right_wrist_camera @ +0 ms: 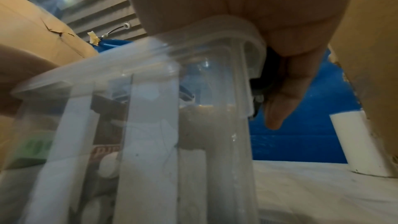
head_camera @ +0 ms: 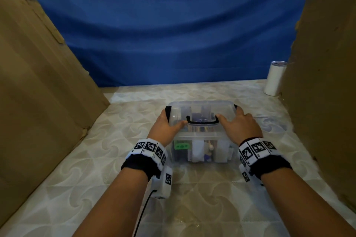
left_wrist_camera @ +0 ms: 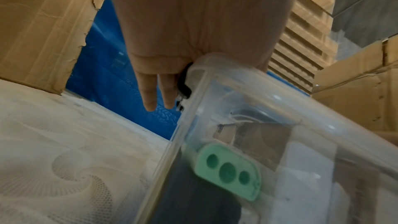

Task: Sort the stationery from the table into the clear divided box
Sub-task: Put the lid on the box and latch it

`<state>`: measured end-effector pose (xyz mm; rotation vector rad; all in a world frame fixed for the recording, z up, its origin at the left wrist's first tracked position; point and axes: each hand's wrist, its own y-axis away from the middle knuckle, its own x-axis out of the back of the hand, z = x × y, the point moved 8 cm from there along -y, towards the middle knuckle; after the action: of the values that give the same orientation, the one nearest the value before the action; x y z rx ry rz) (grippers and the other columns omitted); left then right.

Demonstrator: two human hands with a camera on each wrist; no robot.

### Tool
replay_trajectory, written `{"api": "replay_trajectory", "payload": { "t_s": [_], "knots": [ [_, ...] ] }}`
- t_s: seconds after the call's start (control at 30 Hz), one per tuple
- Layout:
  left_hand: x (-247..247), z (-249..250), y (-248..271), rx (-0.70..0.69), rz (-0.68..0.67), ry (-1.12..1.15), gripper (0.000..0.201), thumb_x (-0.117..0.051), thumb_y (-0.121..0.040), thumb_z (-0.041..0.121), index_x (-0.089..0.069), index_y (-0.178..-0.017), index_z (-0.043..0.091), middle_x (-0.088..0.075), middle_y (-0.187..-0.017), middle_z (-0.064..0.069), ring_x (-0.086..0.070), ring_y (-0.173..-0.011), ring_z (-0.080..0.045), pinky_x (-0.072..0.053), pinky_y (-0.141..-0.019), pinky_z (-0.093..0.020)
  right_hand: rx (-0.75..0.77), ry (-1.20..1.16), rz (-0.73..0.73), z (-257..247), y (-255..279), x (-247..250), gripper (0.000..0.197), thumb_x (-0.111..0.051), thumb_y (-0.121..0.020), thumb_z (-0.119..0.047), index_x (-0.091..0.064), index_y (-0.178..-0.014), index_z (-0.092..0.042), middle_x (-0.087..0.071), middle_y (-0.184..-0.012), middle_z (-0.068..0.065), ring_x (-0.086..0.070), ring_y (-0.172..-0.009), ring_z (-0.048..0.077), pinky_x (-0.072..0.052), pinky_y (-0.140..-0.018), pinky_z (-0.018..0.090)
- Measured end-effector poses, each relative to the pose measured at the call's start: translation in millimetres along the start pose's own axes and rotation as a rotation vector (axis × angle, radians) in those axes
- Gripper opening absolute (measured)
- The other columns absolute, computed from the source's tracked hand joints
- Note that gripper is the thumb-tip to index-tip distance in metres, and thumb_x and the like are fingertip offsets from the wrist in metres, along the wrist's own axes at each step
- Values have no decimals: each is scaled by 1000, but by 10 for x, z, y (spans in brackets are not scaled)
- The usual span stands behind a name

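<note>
The clear divided box (head_camera: pixel 200 108) stands on the table with its clear lid on and a black carry handle (head_camera: pixel 202 121) lying flat on top. My left hand (head_camera: pixel 165 125) rests on the lid's left end. Its thumb lies on top and its straight fingers (left_wrist_camera: pixel 150 94) reach down over the black side latch (left_wrist_camera: pixel 184 84). At the right end my right hand (head_camera: pixel 240 123) lies the same way, with fingers (right_wrist_camera: pixel 280 101) down beside the right latch (right_wrist_camera: pixel 260 91). Through the front wall I see a green three-holed item (left_wrist_camera: pixel 229 171), white pieces and other stationery between the dividers.
Tall cardboard walls stand at the left (head_camera: pixel 38 82) and right (head_camera: pixel 323 82), and a blue sheet (head_camera: pixel 173 34) hangs behind. A white tumbler (head_camera: pixel 274 79) stands at the back right by the cardboard. The patterned tabletop (head_camera: pixel 192 198) stretches toward me.
</note>
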<state>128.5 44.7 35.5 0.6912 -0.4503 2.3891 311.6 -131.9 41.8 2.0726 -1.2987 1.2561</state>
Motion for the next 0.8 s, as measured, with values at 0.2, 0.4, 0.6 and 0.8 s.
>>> {"api": "replay_trajectory", "payload": {
  "t_s": [0.2,0.4,0.6,0.8],
  "knots": [
    [-12,-55,-55,-34,19,-33,66,-65,-80,51,-40,-135,25,-57,-128,0,-57,-112,-19,-45,-90,-30,36,139,76,-93,44,-6,78,-35,-89,-63,-32,-143,-8,-46,-131,24,-52,-114,41,-45,-90,45],
    [-56,-128,-136,-26,2,-90,77,-62,-78,58,-34,-139,21,-51,-134,-6,-53,-120,-23,-46,-100,-41,61,215,142,-127,67,23,60,-33,-97,-44,-40,-138,0,-53,-122,27,-58,-104,42,-48,-82,42],
    [-55,-127,-146,-13,-4,-108,78,-62,-79,56,-33,-141,19,-50,-136,-8,-52,-122,-26,-45,-101,-43,143,374,97,-231,1,-52,41,-32,-96,-13,-48,-127,8,-57,-116,25,-61,-99,38,-51,-76,42],
    [-35,-101,-119,-31,2,-103,73,-60,-81,54,-35,-140,20,-50,-137,-7,-52,-122,-25,-44,-101,-39,73,76,76,-92,71,-28,51,-32,-98,-33,-34,-143,-10,-38,-131,19,-55,-106,41,-46,-87,45]
  ]
}}
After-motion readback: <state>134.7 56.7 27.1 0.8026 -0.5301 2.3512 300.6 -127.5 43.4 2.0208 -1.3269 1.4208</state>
